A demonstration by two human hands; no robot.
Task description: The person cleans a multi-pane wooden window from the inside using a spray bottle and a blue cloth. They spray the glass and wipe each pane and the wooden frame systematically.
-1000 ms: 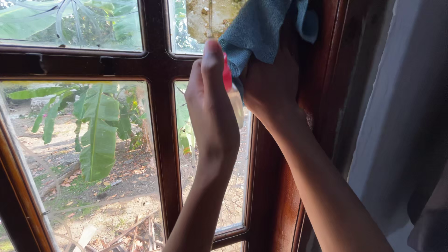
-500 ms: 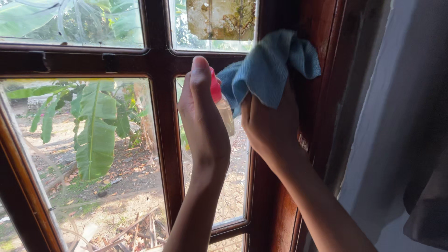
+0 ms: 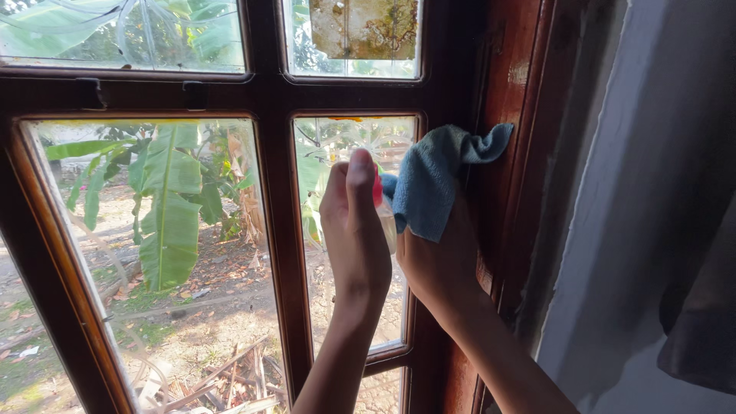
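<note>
My left hand (image 3: 356, 230) is closed around a small spray bottle (image 3: 383, 211) with a pink top and a pale body, raised in front of the narrow window pane (image 3: 337, 307). My right hand (image 3: 441, 264) grips a blue cloth (image 3: 433, 180) and presses it against the dark wooden window frame (image 3: 498, 153) at the right side of the pane. The cloth bunches up above my fingers and its tip touches the frame's upright. Most of the bottle is hidden behind my left hand.
A dark wooden window with several glass panes (image 3: 169, 230) fills the view; banana leaves (image 3: 165, 222) and bare ground lie outside. A pale wall (image 3: 644, 192) and a dark hanging fabric (image 3: 701, 322) stand at the right.
Both hands have moved down along the right upright of the frame. The cloth has slid from the top of the frame to mid height, and the bottle came down with it.
</note>
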